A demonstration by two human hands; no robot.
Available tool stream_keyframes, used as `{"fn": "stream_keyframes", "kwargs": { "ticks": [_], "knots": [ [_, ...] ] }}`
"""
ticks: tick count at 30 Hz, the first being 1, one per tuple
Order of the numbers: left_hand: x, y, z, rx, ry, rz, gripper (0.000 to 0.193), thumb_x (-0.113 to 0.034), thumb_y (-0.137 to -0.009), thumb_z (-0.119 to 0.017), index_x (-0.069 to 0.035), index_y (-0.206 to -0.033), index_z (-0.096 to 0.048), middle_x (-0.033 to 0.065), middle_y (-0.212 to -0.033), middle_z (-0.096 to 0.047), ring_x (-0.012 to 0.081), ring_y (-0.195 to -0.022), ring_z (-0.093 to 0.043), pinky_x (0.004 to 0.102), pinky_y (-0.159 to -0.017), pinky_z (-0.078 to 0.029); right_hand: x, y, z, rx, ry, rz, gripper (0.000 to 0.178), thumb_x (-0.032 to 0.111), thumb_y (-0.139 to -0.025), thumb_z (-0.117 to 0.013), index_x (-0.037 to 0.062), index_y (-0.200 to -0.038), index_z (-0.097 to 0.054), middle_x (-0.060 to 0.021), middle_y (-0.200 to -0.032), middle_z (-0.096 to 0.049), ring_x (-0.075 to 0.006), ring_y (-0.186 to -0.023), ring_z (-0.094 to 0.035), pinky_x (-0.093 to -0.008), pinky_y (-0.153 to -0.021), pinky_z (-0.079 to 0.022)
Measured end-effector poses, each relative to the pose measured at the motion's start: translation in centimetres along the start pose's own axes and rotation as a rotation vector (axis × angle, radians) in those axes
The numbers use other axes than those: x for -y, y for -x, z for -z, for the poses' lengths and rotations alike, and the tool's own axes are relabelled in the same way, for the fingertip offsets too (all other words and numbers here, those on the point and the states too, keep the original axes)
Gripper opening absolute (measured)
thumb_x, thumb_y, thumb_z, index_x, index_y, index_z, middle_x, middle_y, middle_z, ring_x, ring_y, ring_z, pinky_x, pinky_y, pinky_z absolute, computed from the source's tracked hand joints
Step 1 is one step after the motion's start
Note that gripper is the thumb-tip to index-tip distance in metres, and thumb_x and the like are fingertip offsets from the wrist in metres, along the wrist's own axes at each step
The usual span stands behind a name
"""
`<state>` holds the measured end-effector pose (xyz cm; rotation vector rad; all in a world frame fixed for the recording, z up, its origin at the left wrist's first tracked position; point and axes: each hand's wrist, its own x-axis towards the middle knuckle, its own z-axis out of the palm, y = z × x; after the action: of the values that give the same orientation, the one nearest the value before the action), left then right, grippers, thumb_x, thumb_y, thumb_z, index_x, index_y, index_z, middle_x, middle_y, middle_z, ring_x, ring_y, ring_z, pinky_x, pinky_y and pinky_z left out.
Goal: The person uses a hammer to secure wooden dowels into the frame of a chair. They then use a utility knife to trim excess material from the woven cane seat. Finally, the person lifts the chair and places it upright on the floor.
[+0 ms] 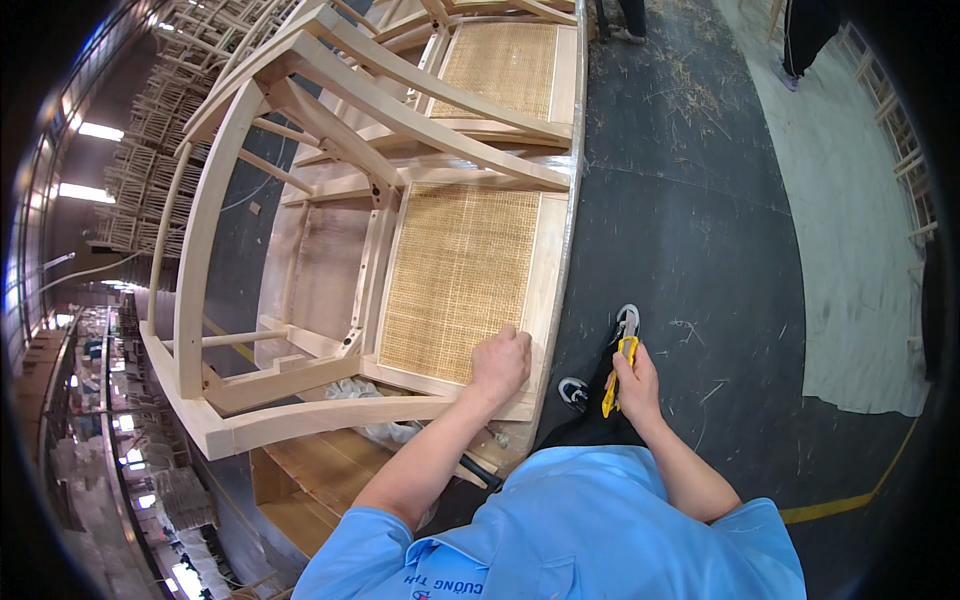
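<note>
While our left hand [500,362] rests knuckles-up, fingers curled together, on the near corner of the woven cane seat [460,275], the unfinished wooden chair [300,300] lies tipped on the workbench [572,190]. Our right hand [635,380] hangs over the dark floor [700,220], fingers clamped round a yellow utility knife [615,378].

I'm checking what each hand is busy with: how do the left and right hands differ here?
The left hand rests fingers-down on the woven cane seat, holding nothing; the right hand is closed round a yellow tool, off the bench, over the dark floor. Both are bare.
</note>
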<state>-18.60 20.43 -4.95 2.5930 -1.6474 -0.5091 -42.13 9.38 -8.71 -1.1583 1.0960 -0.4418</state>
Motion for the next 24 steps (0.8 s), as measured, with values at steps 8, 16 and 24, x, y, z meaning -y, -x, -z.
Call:
{"fn": "stream_keyframes", "kwargs": {
  "ticks": [8,16,24],
  "knots": [
    [1.8,-4.0,0.0,-0.123,0.124,-0.018,0.012,-0.017,-0.101,-0.06,-0.009,-0.102,-0.069,0.015,-0.102,-0.067,0.0396,-0.083,-0.072,0.0535,-0.071,-0.059,1.1,0.2,0.5,-0.006,0.022,0.029,0.018,0.022,-0.107,-0.06,0.0048,-0.102,-0.056,-0.0051,-0.076,-0.062,-0.0158,-0.063,-0.067,-0.0343,-0.059,-0.052],
    [2.2,-4.8,0.8,-0.056,0.009,0.114,0.02,-0.019,-0.103,-0.057,-0.004,-0.116,-0.063,0.0204,-0.109,-0.068,0.0407,-0.09,-0.072,0.0546,-0.079,-0.059,0.1,0.6,1.7,-0.049,-0.032,0.029,0.018,0.022,-0.108,-0.06,0.0049,-0.104,-0.056,-0.0046,-0.076,-0.061,-0.0159,-0.063,-0.067,-0.0347,-0.059,-0.053],
    [-3.6,-0.3,0.4,0.137,0.368,-0.192,0.029,-0.032,-0.102,-0.067,-0.008,-0.085,-0.069,0.0155,-0.09,-0.071,0.0411,-0.088,-0.071,0.0542,-0.08,-0.056,-0.6,0.2,1.9,-0.085,-0.059,0.016,0.018,0.022,-0.109,-0.059,0.0048,-0.105,-0.056,-0.0049,-0.077,-0.062,-0.0154,-0.064,-0.067,-0.0338,-0.059,-0.053]
  ]
}}
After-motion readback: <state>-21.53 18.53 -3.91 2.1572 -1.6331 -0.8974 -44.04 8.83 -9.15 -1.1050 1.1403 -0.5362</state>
